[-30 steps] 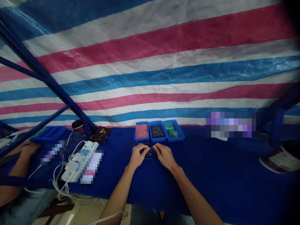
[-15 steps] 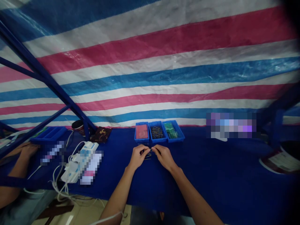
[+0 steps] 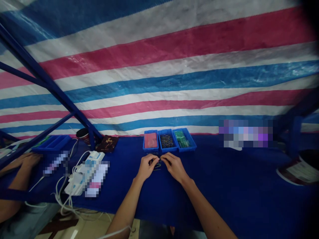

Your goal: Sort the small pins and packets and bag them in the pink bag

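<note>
My left hand (image 3: 147, 166) and my right hand (image 3: 173, 165) meet fingertip to fingertip over the blue table. Each is closed in a pinch; what sits between the fingertips is too small to name. Under them lie several thin screw-like pieces (image 3: 157, 165), partly covered by the fingers. Just beyond my hands stand three blue bins in a row. Pink flat pieces fill the left bin (image 3: 144, 145), dark and brassy screw-like pieces (image 3: 167, 140) lie in the middle one, and green plastic packets (image 3: 182, 139) are in the right one.
Left of my arm are a white power strip (image 3: 84, 172) with tangled cables and a blurred-out flat item (image 3: 97, 179). A brown packet (image 3: 107, 143) lies by the blue frame post. Another person's hands (image 3: 30, 160) rest at far left. A round tub (image 3: 299, 169) stands at right.
My right hand's fingertips have shifted very slightly toward the left hand. Otherwise the bins and the pieces on the table look the same.
</note>
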`<action>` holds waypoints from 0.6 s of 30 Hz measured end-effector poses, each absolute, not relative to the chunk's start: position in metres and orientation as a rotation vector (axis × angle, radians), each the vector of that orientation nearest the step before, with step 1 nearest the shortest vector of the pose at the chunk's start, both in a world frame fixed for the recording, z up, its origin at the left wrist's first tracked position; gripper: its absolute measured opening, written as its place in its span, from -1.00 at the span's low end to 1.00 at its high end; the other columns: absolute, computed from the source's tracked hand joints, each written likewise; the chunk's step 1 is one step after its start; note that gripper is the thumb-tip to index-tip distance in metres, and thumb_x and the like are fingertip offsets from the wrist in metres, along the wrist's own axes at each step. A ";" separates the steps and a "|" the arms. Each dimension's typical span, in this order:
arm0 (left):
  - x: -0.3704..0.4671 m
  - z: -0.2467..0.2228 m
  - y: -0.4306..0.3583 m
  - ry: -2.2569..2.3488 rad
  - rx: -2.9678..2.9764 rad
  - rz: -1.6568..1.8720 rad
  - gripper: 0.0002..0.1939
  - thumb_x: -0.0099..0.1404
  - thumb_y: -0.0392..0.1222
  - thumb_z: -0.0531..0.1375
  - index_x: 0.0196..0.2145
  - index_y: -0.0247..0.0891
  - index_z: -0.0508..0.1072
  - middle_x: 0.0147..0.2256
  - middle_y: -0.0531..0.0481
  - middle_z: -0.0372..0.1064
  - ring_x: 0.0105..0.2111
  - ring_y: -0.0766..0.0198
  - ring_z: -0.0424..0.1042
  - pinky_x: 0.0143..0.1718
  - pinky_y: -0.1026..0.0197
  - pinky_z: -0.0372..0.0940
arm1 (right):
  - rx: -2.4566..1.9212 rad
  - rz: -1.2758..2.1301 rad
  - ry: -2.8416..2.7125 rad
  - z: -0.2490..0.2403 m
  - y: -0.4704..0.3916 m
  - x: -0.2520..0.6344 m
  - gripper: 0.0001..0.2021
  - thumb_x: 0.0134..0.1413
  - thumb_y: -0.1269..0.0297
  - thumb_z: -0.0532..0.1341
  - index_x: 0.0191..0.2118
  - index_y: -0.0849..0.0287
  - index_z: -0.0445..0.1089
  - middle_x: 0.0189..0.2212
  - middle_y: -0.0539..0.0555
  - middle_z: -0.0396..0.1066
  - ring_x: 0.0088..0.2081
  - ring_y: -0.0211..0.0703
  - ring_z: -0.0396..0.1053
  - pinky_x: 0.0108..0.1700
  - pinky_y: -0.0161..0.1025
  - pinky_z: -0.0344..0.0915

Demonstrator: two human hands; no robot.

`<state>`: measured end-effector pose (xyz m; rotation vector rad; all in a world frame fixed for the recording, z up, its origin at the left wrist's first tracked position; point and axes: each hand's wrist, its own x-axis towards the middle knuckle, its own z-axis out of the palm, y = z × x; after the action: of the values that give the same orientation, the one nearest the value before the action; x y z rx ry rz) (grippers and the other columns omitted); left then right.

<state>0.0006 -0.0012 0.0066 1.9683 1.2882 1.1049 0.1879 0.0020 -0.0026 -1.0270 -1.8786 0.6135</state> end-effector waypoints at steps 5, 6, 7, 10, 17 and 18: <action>0.000 0.006 0.000 1.283 1.978 1.103 -0.68 0.40 -0.03 0.14 -0.34 -0.30 0.55 -0.40 -0.05 0.47 -0.48 0.32 0.33 -0.37 0.28 0.23 | -1.036 0.646 -1.879 -0.003 0.001 0.187 -0.79 0.35 0.26 0.08 -0.16 0.06 0.48 -0.24 0.09 0.49 -0.25 -0.11 0.47 -0.14 -0.22 0.37; 0.000 0.007 -0.001 1.281 1.980 1.101 -0.68 0.40 -0.03 0.14 -0.34 -0.30 0.55 -0.40 -0.05 0.47 -0.48 0.31 0.33 -0.37 0.28 0.23 | -1.034 0.650 -1.883 -0.002 0.001 0.187 -0.79 0.34 0.26 0.08 -0.16 0.06 0.48 -0.25 0.08 0.49 -0.25 -0.12 0.47 -0.14 -0.23 0.37; 0.000 0.007 -0.001 1.278 1.980 1.100 -0.69 0.40 -0.04 0.14 -0.34 -0.30 0.55 -0.40 -0.06 0.47 -0.47 0.31 0.34 -0.37 0.28 0.23 | -1.033 0.653 -1.886 -0.002 0.001 0.187 -0.80 0.34 0.26 0.09 -0.17 0.07 0.48 -0.25 0.08 0.49 -0.26 -0.12 0.47 -0.15 -0.23 0.36; 0.001 0.008 -0.001 1.275 1.977 1.095 -0.71 0.39 -0.07 0.15 -0.33 -0.30 0.56 -0.38 -0.06 0.48 -0.47 0.32 0.34 -0.39 0.29 0.22 | -1.023 0.661 -1.886 -0.003 0.001 0.187 -0.81 0.33 0.28 0.09 -0.17 0.07 0.47 -0.26 0.07 0.48 -0.26 -0.14 0.46 -0.15 -0.24 0.35; 0.001 0.007 -0.001 1.286 1.981 1.078 -0.71 0.39 -0.06 0.15 -0.35 -0.30 0.55 -0.41 -0.04 0.46 -0.48 0.33 0.31 -0.40 0.30 0.19 | -1.014 0.663 -1.879 -0.005 0.001 0.185 -0.80 0.33 0.30 0.08 -0.18 0.08 0.46 -0.25 0.07 0.47 -0.25 -0.14 0.46 -0.14 -0.25 0.36; 0.001 0.006 -0.001 1.284 1.983 1.079 -0.71 0.39 -0.06 0.15 -0.35 -0.30 0.54 -0.41 -0.04 0.46 -0.48 0.33 0.31 -0.40 0.30 0.18 | -1.019 0.660 -1.878 -0.004 0.000 0.185 -0.80 0.33 0.30 0.08 -0.19 0.09 0.46 -0.25 0.07 0.47 -0.25 -0.14 0.46 -0.15 -0.25 0.36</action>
<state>0.0010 -0.0013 0.0065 1.9830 1.2844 1.0794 0.1847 0.0005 -0.0045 -1.0186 -1.8779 0.6601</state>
